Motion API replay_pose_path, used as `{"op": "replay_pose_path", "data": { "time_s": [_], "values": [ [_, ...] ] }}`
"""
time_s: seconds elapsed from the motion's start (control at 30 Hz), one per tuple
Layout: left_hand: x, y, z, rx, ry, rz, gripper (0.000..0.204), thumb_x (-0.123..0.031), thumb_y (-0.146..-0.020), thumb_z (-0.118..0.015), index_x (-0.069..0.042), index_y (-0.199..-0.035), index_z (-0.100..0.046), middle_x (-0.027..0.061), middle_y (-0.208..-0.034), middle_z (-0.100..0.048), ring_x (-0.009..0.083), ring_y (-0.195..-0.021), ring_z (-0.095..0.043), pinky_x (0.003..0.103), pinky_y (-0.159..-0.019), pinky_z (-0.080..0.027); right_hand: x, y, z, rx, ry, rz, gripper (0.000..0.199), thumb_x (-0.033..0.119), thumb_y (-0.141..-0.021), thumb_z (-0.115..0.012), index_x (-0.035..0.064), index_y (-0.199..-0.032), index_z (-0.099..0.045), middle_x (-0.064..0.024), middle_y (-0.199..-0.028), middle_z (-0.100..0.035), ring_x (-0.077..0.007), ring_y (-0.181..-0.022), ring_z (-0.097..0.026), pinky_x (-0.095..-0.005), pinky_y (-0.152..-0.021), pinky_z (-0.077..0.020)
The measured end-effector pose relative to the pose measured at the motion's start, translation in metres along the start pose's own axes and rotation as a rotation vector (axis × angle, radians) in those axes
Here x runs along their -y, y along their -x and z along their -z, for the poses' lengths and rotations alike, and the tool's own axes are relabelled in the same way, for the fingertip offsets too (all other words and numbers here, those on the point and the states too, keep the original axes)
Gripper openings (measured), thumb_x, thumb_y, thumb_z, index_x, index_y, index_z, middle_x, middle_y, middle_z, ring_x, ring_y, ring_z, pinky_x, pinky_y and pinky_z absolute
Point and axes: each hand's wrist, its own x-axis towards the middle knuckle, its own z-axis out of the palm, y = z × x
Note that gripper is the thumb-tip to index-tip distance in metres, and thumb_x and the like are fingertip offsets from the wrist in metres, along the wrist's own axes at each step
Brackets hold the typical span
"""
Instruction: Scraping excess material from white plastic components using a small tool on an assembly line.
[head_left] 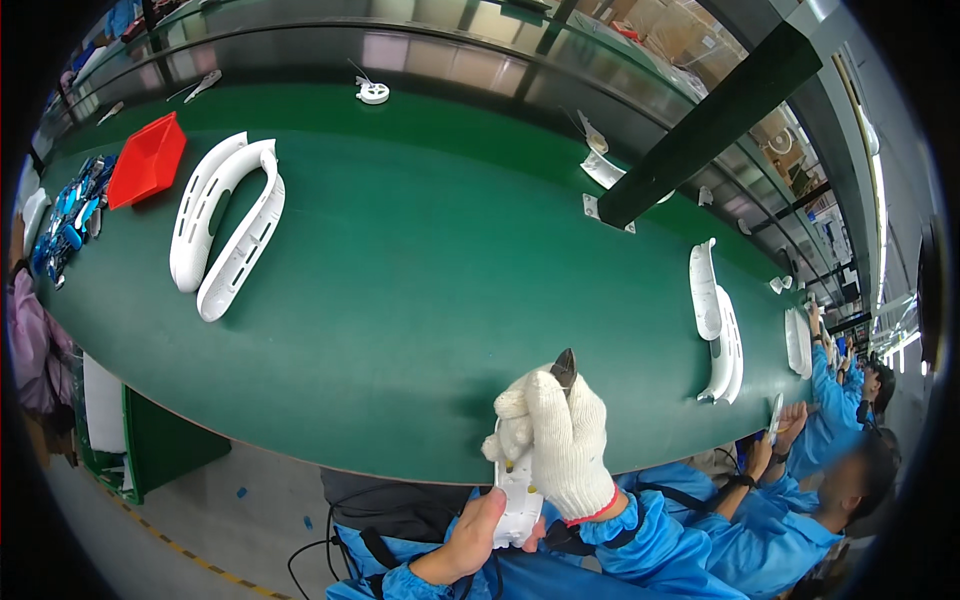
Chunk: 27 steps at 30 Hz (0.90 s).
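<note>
My left hand (470, 535), bare, grips the lower end of a white moulded plastic part (518, 508), with the thumb on its left side and fingertips showing at its right. Small yellowish spots show on the part. My right hand (565, 440) wears a white knitted glove with a red cuff edge. Its fingers are closed over the part's upper end, which they hide. Out of the top of the glove sticks a dark pointed thing (566, 368); the rest of it is covered. Both hands are at the near edge of the green table (430, 270).
Two curved white shells (225, 225) lie at left, beside a red bin (147, 160) and a pile of blue pieces (75, 215). More white shells (715, 325) lie at right. A dark green post (715, 125) rises at far right. Co-workers (800, 500) in blue sit on the right.
</note>
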Motion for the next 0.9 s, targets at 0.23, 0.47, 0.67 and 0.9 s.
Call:
{"op": "replay_pose_path", "data": {
  "time_s": [0.23,0.47,0.67,0.9],
  "values": [
    [-0.001,0.002,-0.003,-0.08,0.004,0.026,0.06,-0.044,-0.107,-0.023,0.006,-0.121,-0.053,0.0134,-0.096,-0.066,0.0184,-0.079,-0.064,0.032,-0.074,-0.053,0.004,0.008,-0.009,-0.039,0.26,0.036,0.033,0.028,-0.098,-0.053,-0.0051,-0.093,-0.057,-0.0064,-0.066,-0.059,-0.0139,-0.054,-0.059,-0.0305,-0.055,-0.0511],
    [-0.002,-0.003,-0.007,0.001,0.01,0.006,0.063,-0.048,-0.106,-0.024,0.006,-0.128,-0.048,0.0136,-0.101,-0.064,0.0191,-0.082,-0.064,0.033,-0.078,-0.052,0.01,-0.012,0.017,0.018,0.04,0.056,0.038,0.033,-0.101,-0.051,-0.0011,-0.084,-0.055,-0.0052,-0.057,-0.047,-0.0171,-0.043,-0.047,-0.0348,-0.044,-0.0464],
    [0.003,-0.002,-0.009,-0.047,-0.03,-0.013,0.066,-0.053,-0.105,-0.024,0.005,-0.126,-0.048,0.0136,-0.098,-0.063,0.0194,-0.081,-0.062,0.032,-0.077,-0.051,0.007,-0.004,0.02,-0.011,0.113,0.042,0.035,0.032,-0.099,-0.055,-0.0016,-0.09,-0.061,-0.0047,-0.061,-0.056,-0.0125,-0.05,-0.054,-0.0281,-0.049,-0.0447],
    [0.004,-0.001,-0.01,-0.055,-0.043,-0.007,0.065,-0.054,-0.105,-0.025,0.004,-0.122,-0.048,0.0136,-0.096,-0.062,0.0184,-0.08,-0.061,0.032,-0.076,-0.051,0.004,-0.002,0.016,-0.069,0.197,0.036,0.037,0.033,-0.099,-0.053,-0.0021,-0.092,-0.062,-0.0058,-0.065,-0.06,-0.0123,-0.053,-0.056,-0.0267,-0.05,-0.0446]
  ]
}}
